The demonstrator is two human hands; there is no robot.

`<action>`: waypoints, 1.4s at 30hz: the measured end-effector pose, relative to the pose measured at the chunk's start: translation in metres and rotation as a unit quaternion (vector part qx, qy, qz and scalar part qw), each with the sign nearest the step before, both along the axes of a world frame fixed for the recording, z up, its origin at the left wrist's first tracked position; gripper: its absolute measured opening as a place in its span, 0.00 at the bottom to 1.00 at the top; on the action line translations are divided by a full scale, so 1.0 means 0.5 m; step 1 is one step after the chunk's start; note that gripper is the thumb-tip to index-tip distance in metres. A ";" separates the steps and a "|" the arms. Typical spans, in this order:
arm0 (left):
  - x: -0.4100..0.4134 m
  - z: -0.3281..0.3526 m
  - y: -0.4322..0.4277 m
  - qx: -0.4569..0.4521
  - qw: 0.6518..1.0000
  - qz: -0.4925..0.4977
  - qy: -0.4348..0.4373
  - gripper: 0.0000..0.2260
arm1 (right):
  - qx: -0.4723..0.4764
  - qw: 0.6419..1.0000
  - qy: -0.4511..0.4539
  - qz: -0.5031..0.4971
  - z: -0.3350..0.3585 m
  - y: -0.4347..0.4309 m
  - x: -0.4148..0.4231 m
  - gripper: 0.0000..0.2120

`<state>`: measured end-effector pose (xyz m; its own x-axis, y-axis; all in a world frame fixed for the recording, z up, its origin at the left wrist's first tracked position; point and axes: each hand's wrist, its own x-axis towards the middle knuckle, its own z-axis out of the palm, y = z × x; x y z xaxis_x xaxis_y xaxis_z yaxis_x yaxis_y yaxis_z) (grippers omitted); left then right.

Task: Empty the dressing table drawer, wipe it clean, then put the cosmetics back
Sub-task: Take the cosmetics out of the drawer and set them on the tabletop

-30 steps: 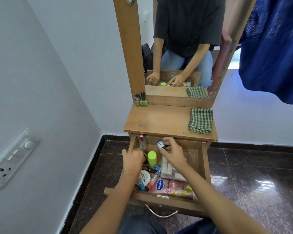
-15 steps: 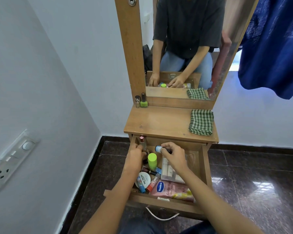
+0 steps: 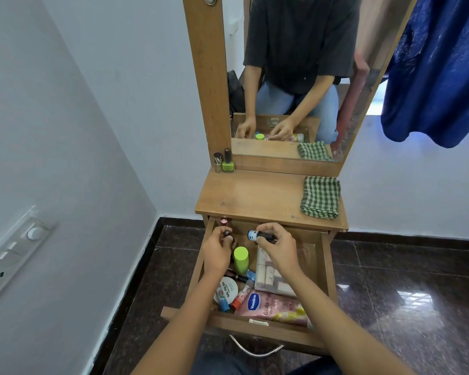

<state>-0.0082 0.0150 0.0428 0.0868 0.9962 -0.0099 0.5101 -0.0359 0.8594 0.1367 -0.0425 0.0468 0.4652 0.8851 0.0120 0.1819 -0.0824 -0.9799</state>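
Drawer [image 3: 257, 332] of the dressing table stands pulled right out toward the person, its metal handle [image 3: 255, 351] nearest of all. Against the front rim lies a pink pouch [image 3: 275, 307] reading "Vaseline" and "Gluta-Hy", the rest hidden. In the front left corner sits a round white tin [image 3: 228, 289] marked "NAIL POLISH", with a red-capped tube [image 3: 241, 294] just beside it. Behind the pouch lies a clear packet [image 3: 271, 274] of pale blocks, and a green-capped bottle [image 3: 241, 257] stands just left of it. Bare wood shows along the drawer's right side, the widest room to move in.

Toward the back, the left hand [image 3: 216, 253] has its fingers curled round a small dark bottle [image 3: 228, 234] near the left wall. The right hand [image 3: 280, 248] pinches a blue-labelled bottle [image 3: 253, 235] between thumb and fingers; its print is too small to read.

On the counter [image 3: 255, 196] above, a checked cloth [image 3: 320, 197] lies folded at the right edge. Two nail polish bottles [image 3: 227, 164] stand in the far left corner, against the mirror [image 3: 295, 77] frame.
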 end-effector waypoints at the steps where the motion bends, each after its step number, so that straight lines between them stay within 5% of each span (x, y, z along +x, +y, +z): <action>1: -0.005 0.004 -0.001 0.000 1.000 0.004 -0.013 0.08 | 0.005 1.000 -0.002 0.002 0.002 0.001 0.000 0.10; 9: -0.039 0.093 0.034 0.113 0.985 -0.049 -0.123 0.14 | 0.075 0.991 -0.104 0.050 0.095 0.048 0.017 0.06; 16: 0.026 0.147 0.129 0.136 0.980 -0.075 -0.126 0.17 | 0.008 0.962 -0.264 0.065 0.155 0.154 0.045 0.04; 20: 0.048 0.126 0.162 0.152 0.983 -0.077 -0.070 0.10 | -0.024 0.962 -0.260 0.078 0.143 0.183 0.052 0.06; 27: 0.049 0.095 0.162 0.141 0.986 -0.070 -0.056 0.13 | -0.005 0.971 -0.210 0.116 0.095 0.163 0.051 0.11; 34: 0.054 0.068 0.193 0.152 0.987 -0.023 0.044 0.11 | 0.025 0.970 -0.236 0.050 0.066 0.209 0.046 0.12; 42: 0.083 0.071 0.287 0.129 0.992 0.013 0.007 0.11 | 0.050 0.984 -0.170 -0.032 0.063 0.316 0.038 0.10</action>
<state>0.0332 0.1586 0.0783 0.0625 0.9678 0.2439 0.5257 -0.2397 0.8162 0.1557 0.1154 0.0782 0.4731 0.8411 0.2622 0.4980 -0.0097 -0.8671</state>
